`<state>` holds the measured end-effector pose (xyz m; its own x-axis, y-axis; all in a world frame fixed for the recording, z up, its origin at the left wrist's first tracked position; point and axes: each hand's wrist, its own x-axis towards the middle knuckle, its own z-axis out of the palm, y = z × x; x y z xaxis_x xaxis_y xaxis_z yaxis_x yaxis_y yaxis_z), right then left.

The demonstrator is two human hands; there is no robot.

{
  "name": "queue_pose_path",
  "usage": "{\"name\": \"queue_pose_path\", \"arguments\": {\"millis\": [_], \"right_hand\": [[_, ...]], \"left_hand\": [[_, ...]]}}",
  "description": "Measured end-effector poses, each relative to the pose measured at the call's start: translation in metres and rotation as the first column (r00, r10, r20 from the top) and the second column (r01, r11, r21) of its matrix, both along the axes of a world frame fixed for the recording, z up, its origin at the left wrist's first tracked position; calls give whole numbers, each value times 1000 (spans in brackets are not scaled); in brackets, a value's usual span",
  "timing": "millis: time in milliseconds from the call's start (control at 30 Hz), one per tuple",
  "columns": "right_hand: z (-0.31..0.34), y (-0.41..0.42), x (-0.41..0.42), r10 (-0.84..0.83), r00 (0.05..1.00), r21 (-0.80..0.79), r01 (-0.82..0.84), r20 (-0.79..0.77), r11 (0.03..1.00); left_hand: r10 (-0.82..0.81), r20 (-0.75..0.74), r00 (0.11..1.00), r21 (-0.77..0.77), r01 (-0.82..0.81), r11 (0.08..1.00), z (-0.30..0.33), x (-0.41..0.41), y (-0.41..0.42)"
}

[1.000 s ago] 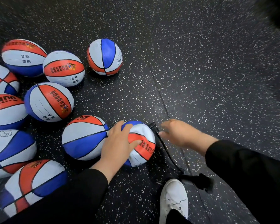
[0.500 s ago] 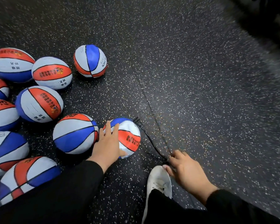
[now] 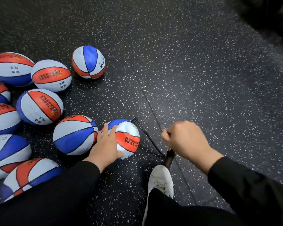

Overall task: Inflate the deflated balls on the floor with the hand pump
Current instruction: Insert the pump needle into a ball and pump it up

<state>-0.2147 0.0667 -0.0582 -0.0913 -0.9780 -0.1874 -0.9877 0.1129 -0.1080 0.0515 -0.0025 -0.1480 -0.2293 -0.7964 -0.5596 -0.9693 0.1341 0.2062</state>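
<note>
A cluster of balls (image 3: 39, 106) crowds the floor (image 3: 203, 79) at left. The left hand (image 3: 107, 146) presses straight fingers on the wrinkled, still-soft ball (image 3: 127, 137) — probably steadying it against the hose (image 3: 149, 141). The right hand (image 3: 185, 139), fist closed around the hand pump (image 3: 169, 158) handle, seems poised to stroke — a white shoe (image 3: 160, 181) likely braces its base.

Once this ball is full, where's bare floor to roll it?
Bare floor lies right of the hose and beyond the right hand. Crowded on the left: balls cluster beside the pumped ball under the left hand.
</note>
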Motion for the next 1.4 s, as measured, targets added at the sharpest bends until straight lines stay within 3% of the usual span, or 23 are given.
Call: {"name": "queue_pose_path", "arguments": {"millis": [100, 233, 400, 567, 733, 833, 933, 1067, 1233, 1400], "right_hand": [[3, 9, 0, 8, 999, -46, -11, -49, 999], [-64, 49, 17, -29, 997, -18, 30, 71, 999], [-106, 56, 40, 35, 996, 35, -38, 77, 999], [-73, 21, 25, -1, 999, 57, -2, 46, 998], [2, -3, 2, -18, 999, -100, 12, -51, 995], [-26, 30, 1, -168, 985, -30, 167, -37, 985], [-82, 66, 13, -117, 991, 23, 116, 69, 993], [-103, 64, 36, -47, 995, 5, 47, 85, 999], [-77, 30, 15, -45, 999, 32, 44, 28, 999], [-25, 0, 6, -86, 996, -120, 89, 34, 989]], "left_hand": [[9, -2, 1000, -17, -9, 1000, -3, -1, -2], [5, 3, 1000, -17, -5, 1000, -6, -4, -3], [-14, 13, 1000, 3, 14, 1000, -4, -1, -3], [-6, -1, 1000, -3, 6, 1000, -5, 2, -3], [19, -27, 999, -11, -19, 1000, -8, 5, -3], [31, -46, 998, -31, -33, 999, -7, 2, -3], [55, -54, 997, -44, -57, 997, -5, -3, 0], [47, -56, 997, -70, -51, 996, -4, -5, 2], [44, -59, 997, -62, -48, 997, -3, -2, -5], [50, -108, 993, -21, -52, 998, -3, 3, -18]]}}
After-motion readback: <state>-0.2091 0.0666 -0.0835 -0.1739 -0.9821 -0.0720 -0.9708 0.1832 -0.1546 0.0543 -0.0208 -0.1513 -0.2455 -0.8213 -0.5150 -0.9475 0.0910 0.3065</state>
